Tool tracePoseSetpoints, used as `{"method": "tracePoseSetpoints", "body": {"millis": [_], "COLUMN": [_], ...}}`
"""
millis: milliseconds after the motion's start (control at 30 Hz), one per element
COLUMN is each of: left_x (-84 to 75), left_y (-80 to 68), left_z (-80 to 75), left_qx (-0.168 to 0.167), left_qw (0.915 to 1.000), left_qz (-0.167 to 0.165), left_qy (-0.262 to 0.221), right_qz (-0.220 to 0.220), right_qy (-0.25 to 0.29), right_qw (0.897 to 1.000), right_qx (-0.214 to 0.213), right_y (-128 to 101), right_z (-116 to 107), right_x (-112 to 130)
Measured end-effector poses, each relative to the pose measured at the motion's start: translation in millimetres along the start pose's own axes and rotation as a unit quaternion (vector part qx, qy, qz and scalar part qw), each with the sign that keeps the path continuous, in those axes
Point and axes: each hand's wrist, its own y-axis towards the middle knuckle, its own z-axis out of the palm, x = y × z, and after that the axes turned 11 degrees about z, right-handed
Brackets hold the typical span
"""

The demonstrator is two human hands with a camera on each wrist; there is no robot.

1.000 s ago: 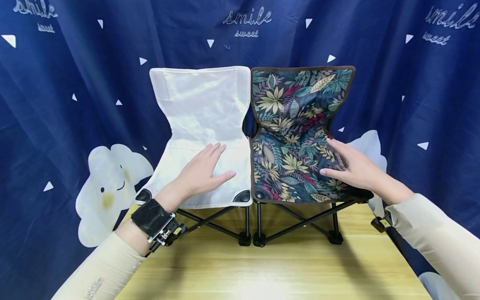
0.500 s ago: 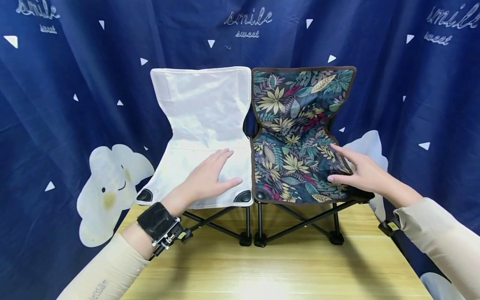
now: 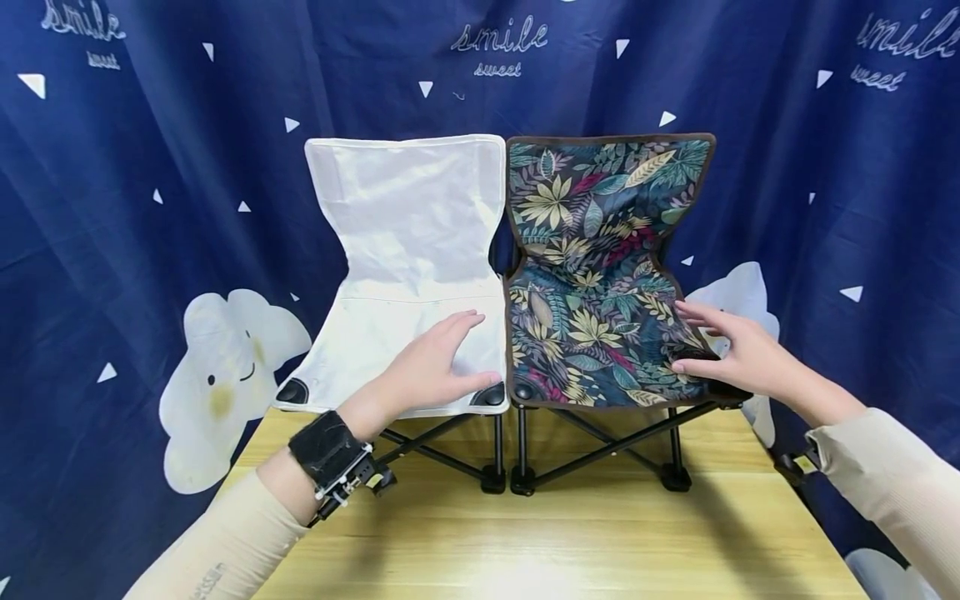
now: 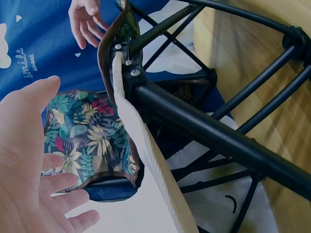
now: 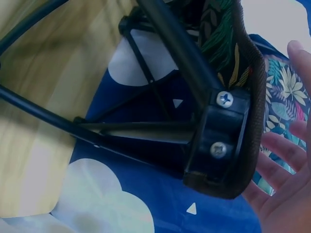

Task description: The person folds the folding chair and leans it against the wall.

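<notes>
Two small folding chairs stand side by side on a wooden table [image 3: 570,533]. The left chair [image 3: 405,250] has a plain white fabric seat; the right chair [image 3: 600,250] has a dark leaf-print seat. My left hand [image 3: 438,362] lies flat, fingers straight, on the white seat near its front right corner. My right hand [image 3: 731,350] rests with relaxed fingers on the right edge of the leaf-print seat. In the left wrist view the open left hand [image 4: 29,170] shows beside the white seat's edge [image 4: 150,160]. The right wrist view shows the leaf-print chair's corner bracket [image 5: 218,141] and the right hand's fingers [image 5: 286,160].
Black metal legs [image 3: 517,458] cross under both seats and stand on the table. A dark blue curtain [image 3: 150,167] printed with clouds and triangles hangs close behind the chairs. The table's front part is bare wood.
Both hands have slid toward the front edges of the seats, the left one to the right, the right one outward to the seat's right edge.
</notes>
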Motion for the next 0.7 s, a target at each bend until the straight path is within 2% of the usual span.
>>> {"method": "tracePoseSetpoints", "body": {"millis": [700], "left_x": [-15.3], "left_y": [1.0], "left_z": [15.7], "left_qx": [-0.007], "left_qw": [0.999], "left_qz": [0.037], "left_qy": [-0.025], "right_qz": [-0.021], "right_qy": [0.009], "right_qw": [0.999], "right_qx": [-0.043], "right_y": [-20.1], "right_z": [-0.9], "right_x": [-25.9]}}
